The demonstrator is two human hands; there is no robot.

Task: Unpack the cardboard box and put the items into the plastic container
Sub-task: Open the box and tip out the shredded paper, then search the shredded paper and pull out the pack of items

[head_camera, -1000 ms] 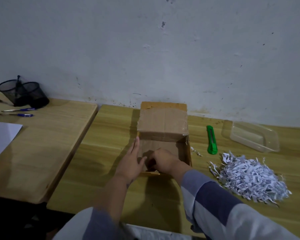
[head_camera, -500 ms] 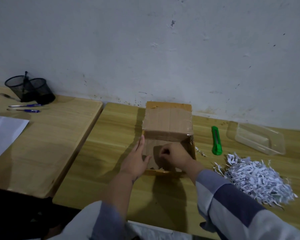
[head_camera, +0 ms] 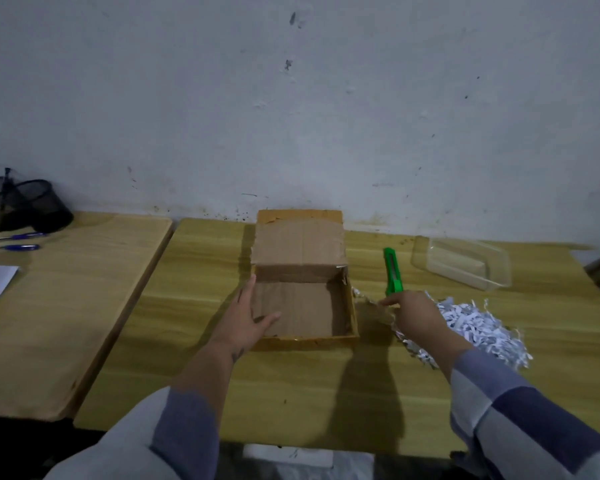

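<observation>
Fingers of the left hand (head_camera: 246, 320) lie straight along the cardboard box (head_camera: 303, 299) at the desk's (head_camera: 291, 393) back edge. The right hand (head_camera: 414, 315) has left the box, pinching shredded paper (head_camera: 478, 323) beside it. The plastic container (head_camera: 463, 263) sits near the back right corner.

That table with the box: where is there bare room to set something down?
Bare wood lies left of the cardboard box and along the near edge below it. Right of the box is crowded: green knife, shredded paper, plastic container.
</observation>
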